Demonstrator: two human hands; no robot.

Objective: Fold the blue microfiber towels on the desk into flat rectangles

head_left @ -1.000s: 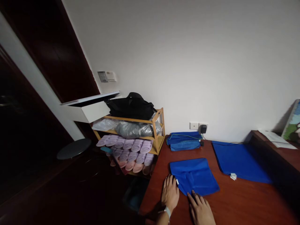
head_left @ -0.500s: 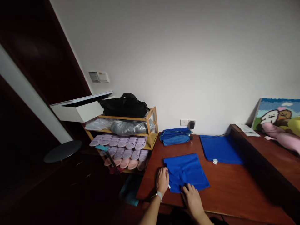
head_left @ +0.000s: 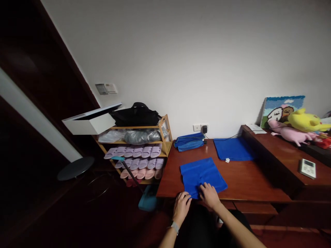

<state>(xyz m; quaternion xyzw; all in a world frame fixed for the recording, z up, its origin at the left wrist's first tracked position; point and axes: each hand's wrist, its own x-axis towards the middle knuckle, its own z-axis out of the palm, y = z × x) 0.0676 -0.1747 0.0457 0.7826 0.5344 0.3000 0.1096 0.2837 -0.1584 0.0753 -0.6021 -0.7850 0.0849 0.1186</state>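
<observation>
A blue cloth with a small white tag lies spread on the reddish-brown wooden table, its near edge close to the table's front edge. My left hand, with a watch on the wrist, has its fingers closed on the cloth's near left corner. On top of the cloth, close to its near edge, my right hand rests with bent fingers slightly apart. Creases run through the fabric around those fingertips. Behind it lie a flat blue cloth with a white tag and a folded blue bundle.
A wooden shoe rack with several slippers stands left of the table, topped by a black bag and a white box. Right are a raised ledge, plush toys and a remote control. A black charger trails a cable.
The view has shifted, showing more on the right. The cloth lies nearer the table's front edge. My left hand has moved to its near corner; my right hand sits farther in on the fabric.
</observation>
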